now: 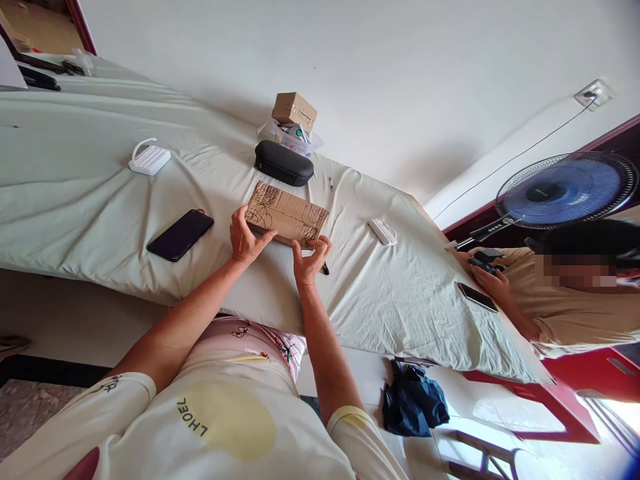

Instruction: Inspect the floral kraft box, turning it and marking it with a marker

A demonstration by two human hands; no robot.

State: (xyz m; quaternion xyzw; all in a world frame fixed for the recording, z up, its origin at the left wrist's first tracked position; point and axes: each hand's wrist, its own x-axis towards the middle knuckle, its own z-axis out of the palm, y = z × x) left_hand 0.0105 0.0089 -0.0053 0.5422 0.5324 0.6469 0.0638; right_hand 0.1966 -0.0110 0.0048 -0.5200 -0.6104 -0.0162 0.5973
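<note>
A flat piece of brown cardboard [287, 212], with dark scribbled loops at its corners, is held over the cloth-covered table. My left hand [245, 239] grips its left end, thumb along the near edge. At the near right corner, my right hand [310, 260] pinches it between thumb and fingers. Whether it is a box or a folded sheet I cannot tell. Beside my right hand lies a thin black pen-like object [326, 269], partly hidden. Just beyond the cardboard rests a black zipped case [284, 163].
A phone [181, 235] and a white device [150, 159] lie left. A small carton [295, 110] tops a clear tub [287, 138] by the wall. To the right are a white block [383, 231], another phone [477, 297], a fan [565, 190] and a seated person [575, 300] holding a dark object.
</note>
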